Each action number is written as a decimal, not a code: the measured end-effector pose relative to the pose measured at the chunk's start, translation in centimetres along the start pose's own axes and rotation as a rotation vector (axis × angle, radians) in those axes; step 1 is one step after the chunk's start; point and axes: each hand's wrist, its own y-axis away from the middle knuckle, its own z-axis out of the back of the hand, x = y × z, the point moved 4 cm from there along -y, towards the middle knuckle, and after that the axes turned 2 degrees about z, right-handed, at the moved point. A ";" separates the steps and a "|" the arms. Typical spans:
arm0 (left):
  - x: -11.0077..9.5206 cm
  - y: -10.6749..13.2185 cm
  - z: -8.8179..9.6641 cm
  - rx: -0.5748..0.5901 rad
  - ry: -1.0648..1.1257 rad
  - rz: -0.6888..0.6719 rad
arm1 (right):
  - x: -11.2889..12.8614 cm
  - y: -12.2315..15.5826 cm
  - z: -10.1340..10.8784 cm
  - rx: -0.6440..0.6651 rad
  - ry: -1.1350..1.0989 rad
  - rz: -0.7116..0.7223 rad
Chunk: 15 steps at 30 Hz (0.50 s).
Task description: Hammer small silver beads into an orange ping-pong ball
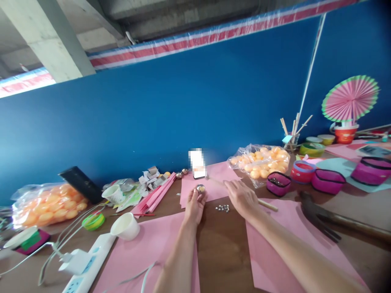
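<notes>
Raised over the table, my left hand (194, 207) holds a small shiny silver ball (200, 188) in its fingertips; a yellowish patch shows on the ball. My right hand (242, 198) is closed around a pale wooden stick (269, 204). Its far end points toward the ball and looks blurred, so I cannot tell whether it has a brush tip. Between my hands, a few small silver pieces (222, 208) lie on the brown table. Beyond the ball, a phone (200, 176) with a bright, blurred screen stands on a pink sheet (222, 173).
Bags of orange balls (265, 160) lie at both sides. A claw hammer (320, 215), magenta tubs (328, 181) and a pink paper fan (351, 99) are on the right. A white cup (125, 226) and a power strip (91, 260) with cables are on the left. A blue partition (183, 110) rises behind.
</notes>
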 end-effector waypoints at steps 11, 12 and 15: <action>0.0 -0.1 0.1 0.013 -0.038 -0.039 | 1.3 0.6 0.4 -0.030 -0.064 0.069; 0.0 -0.1 0.2 0.004 -0.031 -0.038 | 1.3 0.6 0.4 -0.040 -0.068 0.054; 0.1 -0.2 0.4 -0.027 -0.018 -0.020 | 1.4 0.6 0.5 -0.052 -0.073 0.050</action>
